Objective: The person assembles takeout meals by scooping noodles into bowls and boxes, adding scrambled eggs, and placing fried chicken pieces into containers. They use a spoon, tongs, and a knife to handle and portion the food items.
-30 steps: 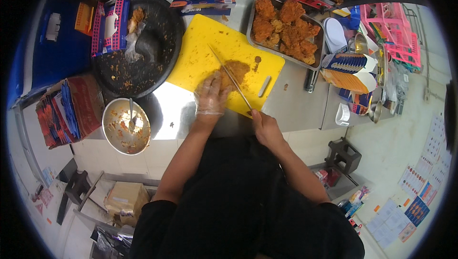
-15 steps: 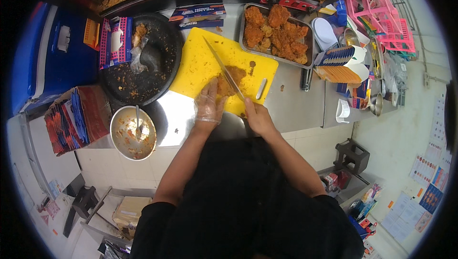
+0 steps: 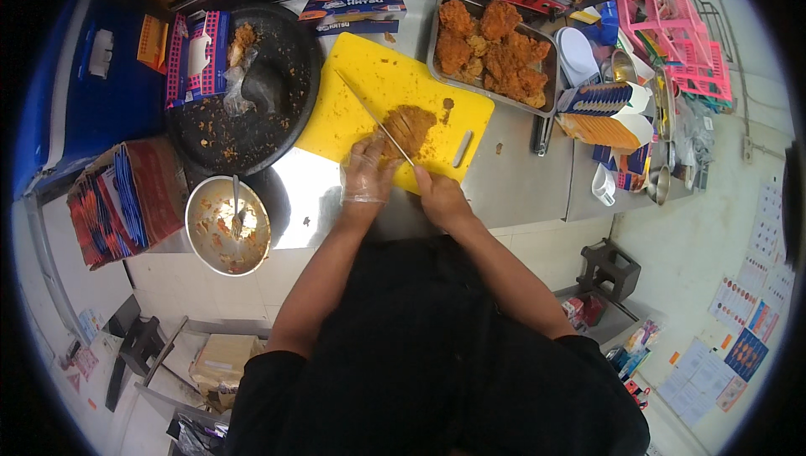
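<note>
A flat breaded cutlet (image 3: pixel 411 123) with several cuts across it lies on a yellow cutting board (image 3: pixel 353 60). My left hand (image 3: pixel 368 172), in a clear plastic glove, presses the cutlet's near left part with bent fingers. My right hand (image 3: pixel 442 202) is closed around the handle of a long knife (image 3: pixel 369 109), hiding most of that handle. The blade slants across the cutlet, its tip toward the far left, close beside my left fingertips. Crumbs and a brown smear are scattered over the board.
To the right of the board's far edge stands a metal tray (image 3: pixel 487 96) of fried chicken pieces. On the left are a large black stone mortar (image 3: pixel 291 124) and a bowl (image 3: pixel 191 219) with a fork (image 3: pixel 236 208). Stacked food boxes (image 3: pixel 617 130) stand at the right.
The knife has shifted left along the cutlet, and more cuts now show to the right of its blade. Both hands stay near the board's near edge.
</note>
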Demonstrator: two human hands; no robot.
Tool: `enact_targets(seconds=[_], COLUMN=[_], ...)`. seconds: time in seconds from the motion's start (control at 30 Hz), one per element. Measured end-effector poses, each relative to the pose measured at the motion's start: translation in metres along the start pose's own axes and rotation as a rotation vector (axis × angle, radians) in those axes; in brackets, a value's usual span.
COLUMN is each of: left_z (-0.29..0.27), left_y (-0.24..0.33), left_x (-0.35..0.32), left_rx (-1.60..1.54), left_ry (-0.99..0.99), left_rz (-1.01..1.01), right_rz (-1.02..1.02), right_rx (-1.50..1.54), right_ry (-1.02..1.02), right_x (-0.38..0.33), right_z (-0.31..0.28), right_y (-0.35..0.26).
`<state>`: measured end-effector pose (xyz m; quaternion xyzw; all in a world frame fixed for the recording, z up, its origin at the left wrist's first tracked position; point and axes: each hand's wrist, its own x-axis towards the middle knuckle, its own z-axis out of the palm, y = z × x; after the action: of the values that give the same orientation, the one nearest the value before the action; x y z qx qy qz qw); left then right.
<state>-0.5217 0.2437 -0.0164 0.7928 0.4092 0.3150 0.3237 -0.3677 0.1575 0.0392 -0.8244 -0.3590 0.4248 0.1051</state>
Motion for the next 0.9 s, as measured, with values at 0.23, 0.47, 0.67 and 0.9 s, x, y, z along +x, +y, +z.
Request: enact_targets(seconds=[0.23,0.47,0.67,0.9], left_z=[-0.010,0.005,0.023,0.026], left_y=[0.008,0.020,0.007,0.003], left_x=[0.007,0.038,0.054,0.051], left_rx=[0.014,0.136,0.008,-0.029], left_ry=[-0.072,0.048,-0.040,0.031], left_rz=[-0.095,-0.009,-0.160,-0.110], right_rz=[0.024,0.007,-0.011,0.006], right_rx=[0.172,0.070,0.091,-0.099], right_ry=[-0.105,0.062,0.075,0.003], right_x=[-0.014,-0.019,-0.012,-0.002], right_z=[-0.048,-0.057,-0.067,-0.076], right_y=[-0.015,0.005,0.012,0.014])
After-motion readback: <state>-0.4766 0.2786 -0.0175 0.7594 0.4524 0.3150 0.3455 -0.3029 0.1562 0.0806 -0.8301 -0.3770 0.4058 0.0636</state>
